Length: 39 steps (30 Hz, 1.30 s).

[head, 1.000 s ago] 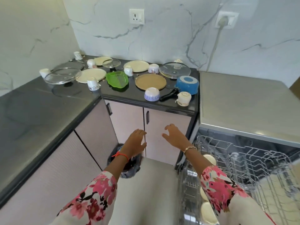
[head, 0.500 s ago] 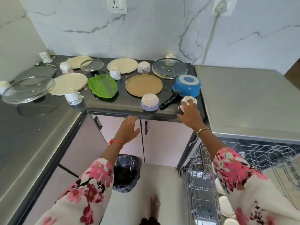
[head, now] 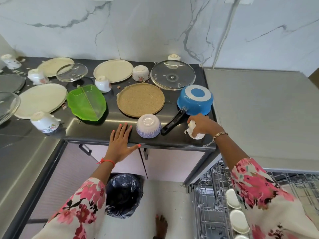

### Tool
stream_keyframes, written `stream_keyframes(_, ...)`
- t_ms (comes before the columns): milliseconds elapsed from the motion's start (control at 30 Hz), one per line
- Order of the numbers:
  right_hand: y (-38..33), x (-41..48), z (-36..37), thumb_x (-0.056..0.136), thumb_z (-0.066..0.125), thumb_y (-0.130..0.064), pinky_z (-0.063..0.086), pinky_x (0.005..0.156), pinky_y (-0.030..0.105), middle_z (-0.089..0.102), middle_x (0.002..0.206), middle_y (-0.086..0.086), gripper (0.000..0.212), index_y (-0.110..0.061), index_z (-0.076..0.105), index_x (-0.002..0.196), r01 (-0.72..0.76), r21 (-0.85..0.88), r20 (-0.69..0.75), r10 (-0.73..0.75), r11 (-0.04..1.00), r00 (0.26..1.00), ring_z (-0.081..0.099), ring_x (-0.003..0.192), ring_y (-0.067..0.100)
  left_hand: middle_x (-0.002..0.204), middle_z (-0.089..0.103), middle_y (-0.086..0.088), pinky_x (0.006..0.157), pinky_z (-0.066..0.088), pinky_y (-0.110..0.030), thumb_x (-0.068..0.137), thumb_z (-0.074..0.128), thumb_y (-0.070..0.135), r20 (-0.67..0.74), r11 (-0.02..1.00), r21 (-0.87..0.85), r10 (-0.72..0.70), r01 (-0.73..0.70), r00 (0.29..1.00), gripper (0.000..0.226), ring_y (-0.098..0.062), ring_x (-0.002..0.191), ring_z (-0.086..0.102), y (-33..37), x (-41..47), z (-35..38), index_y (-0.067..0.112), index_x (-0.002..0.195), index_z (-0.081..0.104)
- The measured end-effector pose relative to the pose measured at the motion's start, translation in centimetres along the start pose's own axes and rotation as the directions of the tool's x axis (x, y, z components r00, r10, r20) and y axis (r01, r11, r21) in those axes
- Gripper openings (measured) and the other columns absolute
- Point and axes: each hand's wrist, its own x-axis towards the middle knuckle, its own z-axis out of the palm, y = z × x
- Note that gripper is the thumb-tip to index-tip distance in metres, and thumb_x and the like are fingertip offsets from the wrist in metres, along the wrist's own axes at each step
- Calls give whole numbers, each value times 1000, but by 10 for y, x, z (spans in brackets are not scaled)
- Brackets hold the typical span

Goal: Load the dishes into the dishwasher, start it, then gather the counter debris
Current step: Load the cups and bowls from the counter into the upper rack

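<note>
Since half a second ago the left hand has come up from below the edge of the desk. It now lies flat on the dark top, fingers straight and spread wide, holding nothing. The right hand, which then only touched the top of the white cup, is now curled round it and grips it from above. The cup is just in front of the blue saucepan, by the desk's front edge; whether its base is on the desk I cannot tell.

The saucepan stands upside down near the right end of the desk, its black handle pointing front-left. Just past that handle, front-left of the saucepan, sits an upturned patterned bowl, with the left hand's fingertips just beside it on the far side. Left of the saucepan lies a round woven plate, and further left a green leaf-shaped tray. Just behind the saucepan rests a glass lid. Behind it and to the left are a small upturned flowered bowl and a cream plate. Far to the left are more plates, lids and overturned cups, with scraps of debris among them.

Right of the saucepan is the steel dishwasher top. Below it, the pulled-out dishwasher rack holds white dishes, partly hidden by the right sleeve. On the floor, below and left of the saucepan, stands a bin with a black bag.
</note>
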Motion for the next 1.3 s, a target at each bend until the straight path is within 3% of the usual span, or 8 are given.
stream_keyframes(267,0,3,3,70,73,-17,42,85,34,47,115,10,51,-17,51,116,32,-24,-52,-33,999,998,43,100,25,154,23,-5,114,9,-45,72,10,85,-33,1000,26,-5,6,999,102,-22,143,14,2,0,2,17,144,29)
stream_keyframes(433,6,-4,5,69,76,-18,43,83,33,48,118,9,62,-16,45,123,37,42,-97,-33,998,995,47,107,25,155,17,-6,115,2,-45,69,4,87,-31,999,40,-4,6,1000,107,-22,145,7,1,-1,5,14,147,22)
stream_keyframes(533,9,-22,11,68,75,-20,47,82,38,50,116,11,61,-12,43,120,40,59,-166,-30,997,986,49,106,28,157,7,-9,116,-1,-47,79,25,76,-25,997,29,-68,69,997,97,-25,145,0,16,-13,6,9,148,15)
stream_keyframes(600,9,-42,18,68,75,-24,47,81,39,49,114,11,59,-11,44,116,48,77,-206,-31,996,978,51,103,29,156,2,-13,117,0,-48,86,47,57,-12,993,-11,-116,116,993,88,-28,145,-3,36,-32,9,5,147,11)
stream_keyframes(667,10,-72,32,67,76,-26,48,82,40,48,113,11,61,-12,45,117,58,87,-216,-38,995,976,51,102,30,156,0,-15,116,-1,-46,85,53,52,-9,990,-45,-132,132,991,91,-28,144,-5,62,-68,16,3,147,8)
stream_keyframes(933,47,-236,138,69,76,-21,42,89,36,45,119,15,61,-17,51,124,79,216,-174,-41,973,984,50,108,31,157,-1,-10,116,-3,-41,86,53,51,116,986,-163,-28,47,993,91,-25,145,-4,200,-239,90,5,147,5)
stream_keyframes(1133,122,-353,220,65,79,-19,44,89,38,46,123,13,74,-16,46,131,-64,311,-92,97,948,991,48,113,30,156,4,-12,116,1,-39,90,50,46,273,968,-251,86,-16,958,83,-24,145,-1,290,-345,138,4,147,6)
stream_keyframes(1300,197,-407,254,62,81,-17,44,87,37,49,123,12,74,-15,48,129,-164,391,-75,209,906,975,49,114,29,155,6,-15,116,4,-36,91,52,38,349,943,-332,143,-20,926,78,-27,144,4,347,-378,175,3,146,9)
